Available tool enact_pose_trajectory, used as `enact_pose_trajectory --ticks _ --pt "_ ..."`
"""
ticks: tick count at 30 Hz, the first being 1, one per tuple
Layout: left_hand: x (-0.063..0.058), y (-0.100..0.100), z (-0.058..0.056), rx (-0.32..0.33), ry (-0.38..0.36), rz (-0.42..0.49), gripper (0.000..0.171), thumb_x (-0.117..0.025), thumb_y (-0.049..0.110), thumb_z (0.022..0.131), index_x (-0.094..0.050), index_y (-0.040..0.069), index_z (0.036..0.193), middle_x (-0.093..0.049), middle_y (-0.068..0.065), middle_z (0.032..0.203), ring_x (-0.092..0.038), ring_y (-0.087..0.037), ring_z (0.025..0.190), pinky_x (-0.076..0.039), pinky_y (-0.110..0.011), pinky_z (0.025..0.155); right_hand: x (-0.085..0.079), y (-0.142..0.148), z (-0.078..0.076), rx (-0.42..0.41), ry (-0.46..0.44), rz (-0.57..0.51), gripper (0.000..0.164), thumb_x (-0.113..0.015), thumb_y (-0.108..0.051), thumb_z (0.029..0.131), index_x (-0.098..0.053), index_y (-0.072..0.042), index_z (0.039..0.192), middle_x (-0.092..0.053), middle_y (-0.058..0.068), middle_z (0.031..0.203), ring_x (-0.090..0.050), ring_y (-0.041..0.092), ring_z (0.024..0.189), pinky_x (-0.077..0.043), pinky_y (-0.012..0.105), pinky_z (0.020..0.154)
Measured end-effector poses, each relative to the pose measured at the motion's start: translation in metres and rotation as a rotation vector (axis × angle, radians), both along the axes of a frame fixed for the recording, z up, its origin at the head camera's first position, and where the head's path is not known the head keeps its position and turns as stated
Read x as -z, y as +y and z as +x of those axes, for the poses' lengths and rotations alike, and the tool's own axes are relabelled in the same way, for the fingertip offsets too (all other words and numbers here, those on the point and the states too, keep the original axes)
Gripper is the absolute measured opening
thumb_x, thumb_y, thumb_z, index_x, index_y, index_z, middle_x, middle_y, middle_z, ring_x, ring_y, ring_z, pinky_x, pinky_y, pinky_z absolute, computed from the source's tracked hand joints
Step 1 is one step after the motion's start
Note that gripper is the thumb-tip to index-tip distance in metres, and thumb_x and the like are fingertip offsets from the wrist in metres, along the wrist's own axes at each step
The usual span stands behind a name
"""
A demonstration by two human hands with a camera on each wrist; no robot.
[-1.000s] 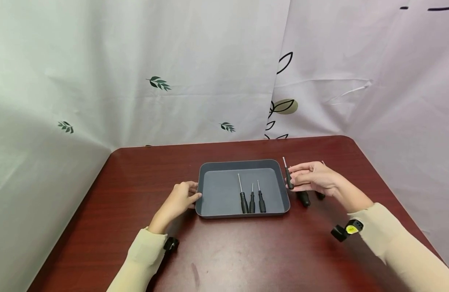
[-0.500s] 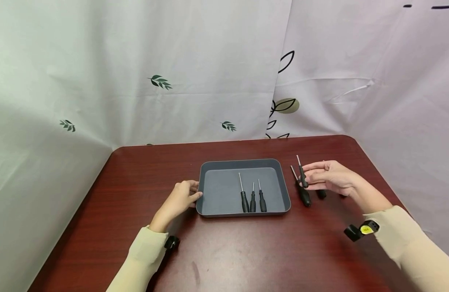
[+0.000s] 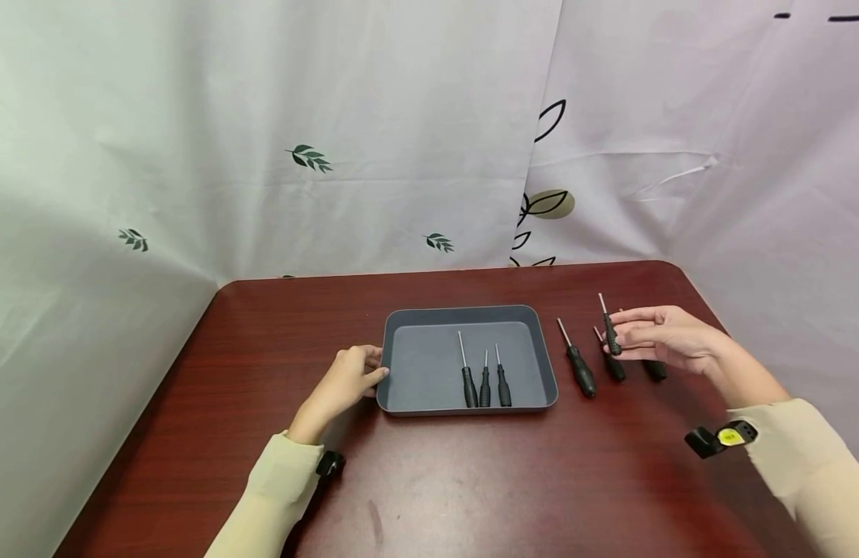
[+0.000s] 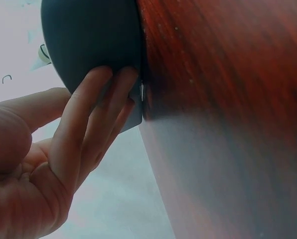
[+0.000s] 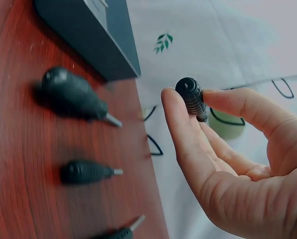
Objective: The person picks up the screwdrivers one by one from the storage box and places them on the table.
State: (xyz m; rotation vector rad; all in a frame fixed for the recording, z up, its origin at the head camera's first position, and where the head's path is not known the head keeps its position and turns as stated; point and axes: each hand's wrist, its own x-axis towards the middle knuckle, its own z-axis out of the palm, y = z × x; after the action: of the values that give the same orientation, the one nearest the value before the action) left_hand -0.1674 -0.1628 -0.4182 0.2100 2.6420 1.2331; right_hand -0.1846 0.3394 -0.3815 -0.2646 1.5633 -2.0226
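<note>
My right hand (image 3: 670, 337) holds a small black-handled screwdriver (image 3: 612, 335) between thumb and fingers, shaft pointing up and away, above the right of the table. In the right wrist view the ribbed handle (image 5: 191, 94) shows end-on between thumb and fingertips. My left hand (image 3: 346, 380) grips the left wall of a dark grey tray (image 3: 419, 356), its fingers flat on the outer side (image 4: 93, 40) and the thumb at the rim. In the tray lie three black screwdrivers side by side: a longer one (image 3: 469, 387), a short one (image 3: 484, 391) and another (image 3: 503, 390).
Right of the tray, three more screwdrivers lie on the reddish-brown table (image 3: 429, 480): a thick-handled one (image 3: 581, 372), a smaller one (image 3: 615, 369) and one partly behind my right hand (image 3: 656, 371). A white patterned curtain (image 3: 401, 139) hangs behind and beside the table.
My right hand has moved right with the screwdriver, from beside the tray's right edge to above the screwdrivers on the table, uncovering more of them. My left hand has stayed at the tray.
</note>
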Motion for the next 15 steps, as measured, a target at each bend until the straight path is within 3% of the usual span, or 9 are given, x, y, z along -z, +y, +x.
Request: enact_pose_trajectory --ticks 15 --pt "-0.001 0.001 0.001 -0.008 -0.006 -0.002 0.041 -0.065 -0.001 0.095 -0.053 -0.015 0.132 -0.066 -0.026 0.112 -0.070 -0.029 0.093 -0.063 -0.032 0.063 0.007 0.035 -0.006 -0.021 -0.012 -0.097 0.047 -0.038 0.020 0.096 -0.071 -0.005 0.117 -0.073 0.016 0.104 -0.071 0.029 0.100 -0.058 0.041 0.090"
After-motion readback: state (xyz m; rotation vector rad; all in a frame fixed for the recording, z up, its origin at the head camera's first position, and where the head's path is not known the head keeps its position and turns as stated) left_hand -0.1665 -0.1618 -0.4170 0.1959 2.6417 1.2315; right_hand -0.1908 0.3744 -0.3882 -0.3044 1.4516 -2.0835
